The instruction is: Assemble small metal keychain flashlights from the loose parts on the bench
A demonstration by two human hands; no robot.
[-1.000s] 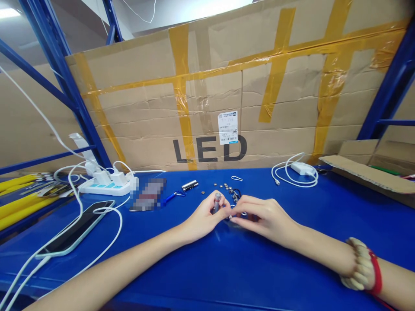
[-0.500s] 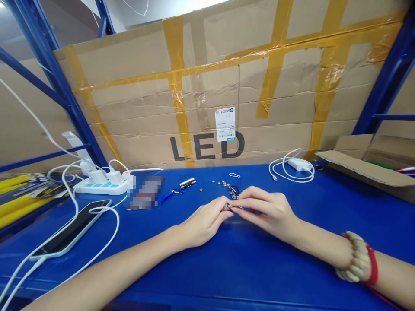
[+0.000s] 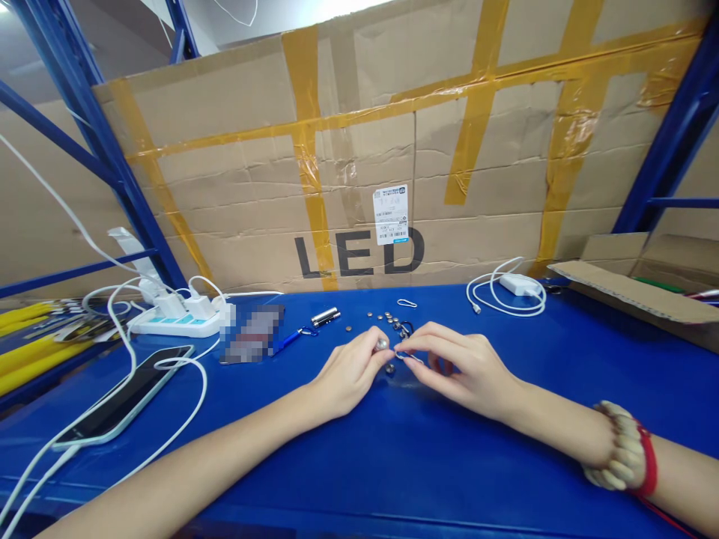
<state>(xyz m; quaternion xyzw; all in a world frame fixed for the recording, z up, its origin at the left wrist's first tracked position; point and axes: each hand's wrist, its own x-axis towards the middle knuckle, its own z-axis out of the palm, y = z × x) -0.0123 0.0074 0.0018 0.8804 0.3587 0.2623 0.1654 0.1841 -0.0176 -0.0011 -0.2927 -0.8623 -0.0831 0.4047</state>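
My left hand (image 3: pixel 351 374) is closed around a small silver metal tube (image 3: pixel 382 344), whose rounded end shows by the thumb and forefinger; the fingers hide its rest. Close beside it, my right hand (image 3: pixel 463 363) pinches a thin silver wire clip (image 3: pixel 414 359) between thumb and fingertips. Just below the fingertips is a small round silver metal piece (image 3: pixel 390 368), seemingly on the blue tabletop and apart from both hands. Behind the hands lie several button cells (image 3: pixel 389 317) and a cluster of small dark metal parts (image 3: pixel 404 328), partly covered by my right fingers.
A silver mini flashlight (image 3: pixel 326 317), a blue carabiner piece (image 3: pixel 289 340) and another silver wire clip (image 3: pixel 407 303) lie farther back. Left are a phone (image 3: pixel 123 397), a power strip (image 3: pixel 177 323) and loose white cables. A white adapter (image 3: pixel 520 284) and open carton (image 3: pixel 634 296) stand right.
The small round silver piece has come away from my left fingertips and is now lower. My left hand has turned slightly, showing the tube's end. The wire clip in my right hand shows more.
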